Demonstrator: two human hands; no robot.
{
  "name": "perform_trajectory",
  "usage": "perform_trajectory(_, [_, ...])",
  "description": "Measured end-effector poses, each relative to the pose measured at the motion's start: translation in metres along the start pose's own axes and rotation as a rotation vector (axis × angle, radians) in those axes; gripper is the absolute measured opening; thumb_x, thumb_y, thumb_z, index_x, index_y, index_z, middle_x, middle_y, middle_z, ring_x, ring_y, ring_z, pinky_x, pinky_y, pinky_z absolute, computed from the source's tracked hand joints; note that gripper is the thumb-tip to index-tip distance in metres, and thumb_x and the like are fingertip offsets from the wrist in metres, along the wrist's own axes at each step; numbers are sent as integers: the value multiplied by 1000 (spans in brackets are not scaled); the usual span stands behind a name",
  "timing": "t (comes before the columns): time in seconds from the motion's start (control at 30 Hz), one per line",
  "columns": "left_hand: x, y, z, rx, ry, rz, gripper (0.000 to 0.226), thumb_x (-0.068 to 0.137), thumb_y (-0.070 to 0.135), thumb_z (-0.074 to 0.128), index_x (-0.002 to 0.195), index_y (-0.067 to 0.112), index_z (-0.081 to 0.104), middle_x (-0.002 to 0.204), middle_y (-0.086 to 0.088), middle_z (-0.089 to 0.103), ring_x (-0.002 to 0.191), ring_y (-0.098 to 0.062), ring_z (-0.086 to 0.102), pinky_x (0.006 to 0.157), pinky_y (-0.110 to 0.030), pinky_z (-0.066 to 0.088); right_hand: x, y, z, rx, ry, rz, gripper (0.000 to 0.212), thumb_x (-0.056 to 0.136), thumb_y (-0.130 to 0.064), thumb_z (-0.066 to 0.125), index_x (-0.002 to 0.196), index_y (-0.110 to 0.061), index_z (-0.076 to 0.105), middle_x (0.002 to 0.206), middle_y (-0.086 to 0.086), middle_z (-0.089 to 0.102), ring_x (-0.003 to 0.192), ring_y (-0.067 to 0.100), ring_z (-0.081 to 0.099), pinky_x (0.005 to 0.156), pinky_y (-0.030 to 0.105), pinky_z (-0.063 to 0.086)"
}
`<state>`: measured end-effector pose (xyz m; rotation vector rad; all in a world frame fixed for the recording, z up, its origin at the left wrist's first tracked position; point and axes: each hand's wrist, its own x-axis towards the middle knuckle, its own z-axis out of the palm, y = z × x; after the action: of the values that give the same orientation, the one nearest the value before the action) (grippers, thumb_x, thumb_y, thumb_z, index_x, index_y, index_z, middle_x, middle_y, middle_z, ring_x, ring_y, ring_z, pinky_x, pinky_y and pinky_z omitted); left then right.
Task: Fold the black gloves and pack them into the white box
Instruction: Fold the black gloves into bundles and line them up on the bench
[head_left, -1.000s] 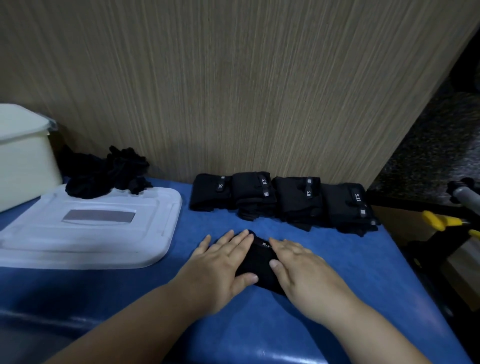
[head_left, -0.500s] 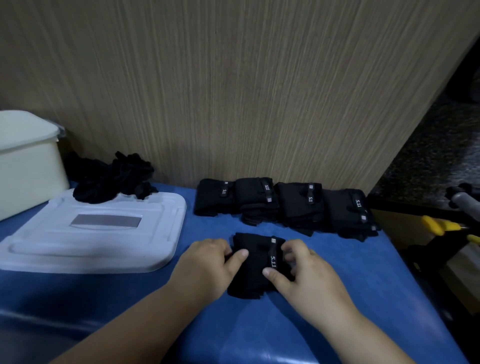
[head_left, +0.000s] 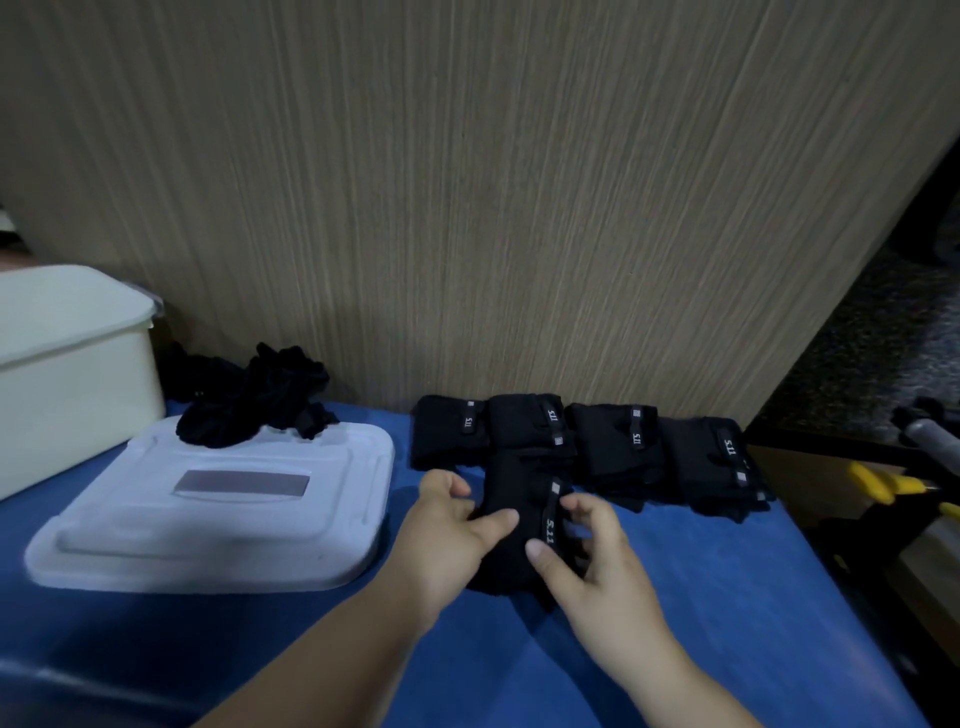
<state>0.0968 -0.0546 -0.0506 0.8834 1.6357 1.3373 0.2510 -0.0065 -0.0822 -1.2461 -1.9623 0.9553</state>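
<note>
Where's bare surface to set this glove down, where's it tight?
Free: blue table right of the right hand, in front of the folded row; white lid, near half. Tight: the row along the wall, held glove close in front; loose gloves on the lid's far edge.

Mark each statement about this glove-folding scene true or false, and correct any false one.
1. The left hand and the right hand both grip the folded glove on the blue table. True.
2. Four folded gloves lie in a row by the wooden wall. True.
3. The white lid sits on the white box. False: it lies flat on the table beside the box.
4. The loose glove pile lies right of the row. False: it lies left, partly on the lid.
</note>
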Motion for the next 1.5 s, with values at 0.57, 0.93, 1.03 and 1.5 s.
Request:
perform_trajectory(0.57, [93, 45, -35, -272, 227, 43, 27, 94, 27, 59, 116, 16, 48, 103, -6, 63, 92, -21, 65, 76, -37, 57, 113, -77, 28, -157, 134, -215, 40, 86, -37, 65, 119, -30, 42, 107, -4, 61, 92, 12, 58, 73, 26, 44])
perform_trajectory(0.93, [138, 20, -34, 358, 308, 162, 26, 94, 18, 55, 115, 14, 41, 122, -7, 48, 88, -16, 50, 75, -30, 43, 143, -53, 47, -720, 89, -265, 53, 92, -61, 35, 131, -27, 45, 114, -7, 64, 117, 17, 46, 99, 39, 27])
perform_trajectory(1.03, [139, 11, -34, 580, 386, 295, 37, 91, 13, 57, 125, 15, 43, 137, -4, 33, 100, -18, 44, 81, -30, 40, 143, -43, 48, -808, 48, -288, 71, 86, -65, 6, 135, -29, 43, 122, -6, 59, 125, 16, 41, 107, 41, 22])
perform_trajectory(1.5, [149, -10, -26, 1130, -34, 467, 50, 103, 43, 22, 151, 33, 16, 159, 11, 14, 146, -9, 10, 120, -32, 6, 134, -15, 50, -810, 4, -220, 118, 60, -60, -46, 153, -19, 15, 160, -3, 17, 148, 12, 4, 119, 35, -7])
